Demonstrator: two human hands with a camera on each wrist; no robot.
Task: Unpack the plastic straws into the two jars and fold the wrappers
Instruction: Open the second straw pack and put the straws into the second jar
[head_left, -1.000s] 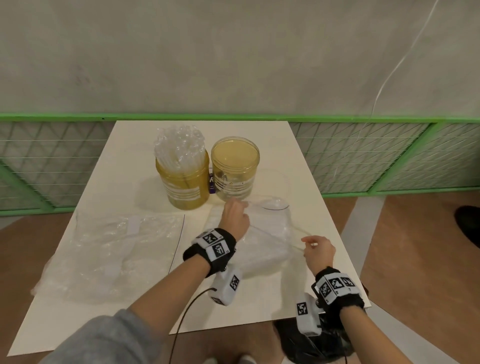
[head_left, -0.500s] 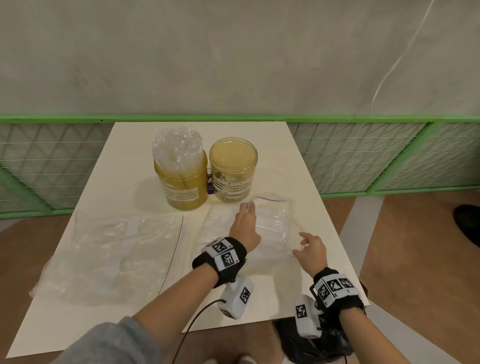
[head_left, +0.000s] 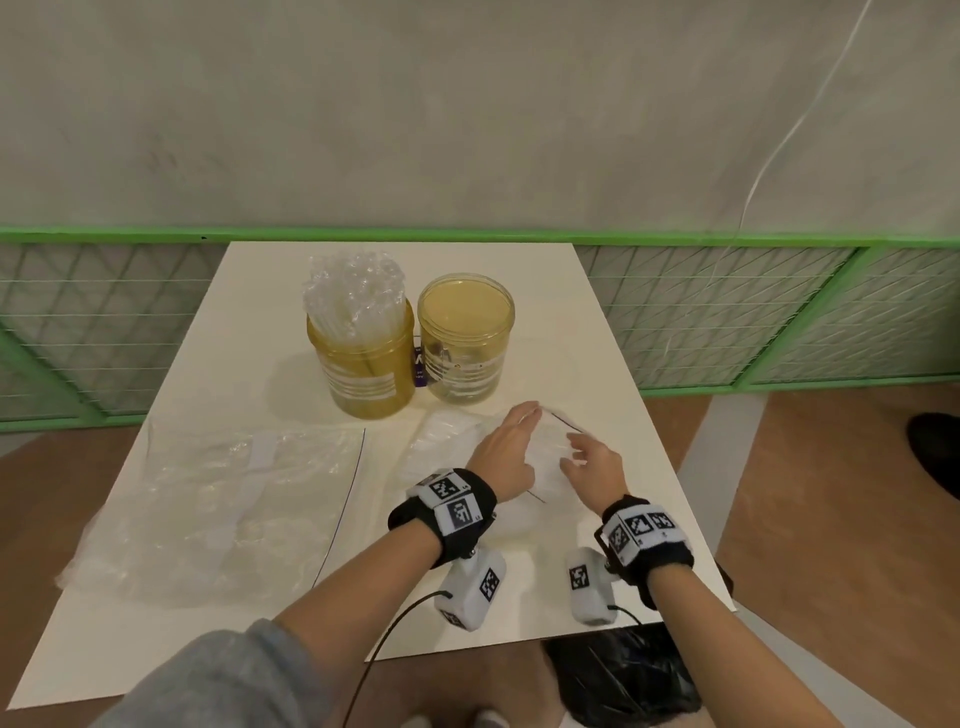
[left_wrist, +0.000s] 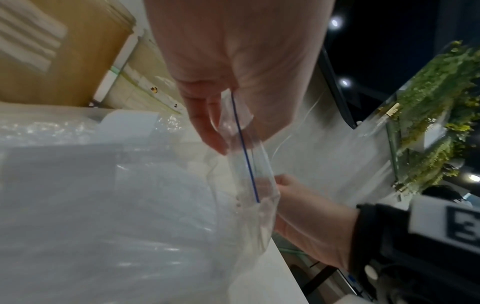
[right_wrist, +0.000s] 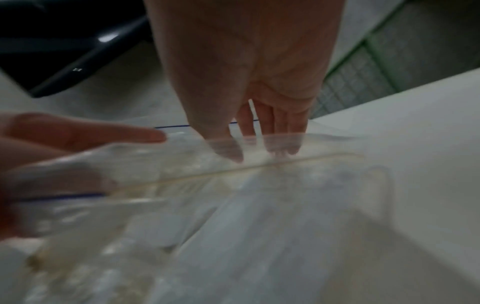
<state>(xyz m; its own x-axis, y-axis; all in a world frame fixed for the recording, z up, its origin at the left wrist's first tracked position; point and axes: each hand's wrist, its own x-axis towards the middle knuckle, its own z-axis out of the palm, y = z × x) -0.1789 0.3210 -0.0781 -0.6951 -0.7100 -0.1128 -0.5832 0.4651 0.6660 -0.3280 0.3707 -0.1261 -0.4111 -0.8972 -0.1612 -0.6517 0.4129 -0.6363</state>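
White table (head_left: 597, 332): the bearing surface for all that follows. Empty wrapper (head_left: 218, 499), clear plastic, is laid flat and crumpled on the near left part of the table, well apart from both hands. Second wrapper (head_left: 447, 441), a clear zip bag with a blue seal line, is laid in front of the two jars, its long axis running roughly left to right and its mouth end turned to the right, where both hands are met. Amber jar (head_left: 363, 369) is stood upright at the back, packed with plastic straws (head_left: 353, 296); the second jar (head_left: 465, 353) is stood just beside it on the right, and no straws are seen in it. Left hand (head_left: 506, 452) is nearer the jars; the bag's sealed rim is pinched between its thumb and fingers (left_wrist: 205, 123). Right hand (head_left: 597, 462) is placed at the near corner of the same mouth, fingers (right_wrist: 275, 133) straight against the film; a firm hold there cannot be told.
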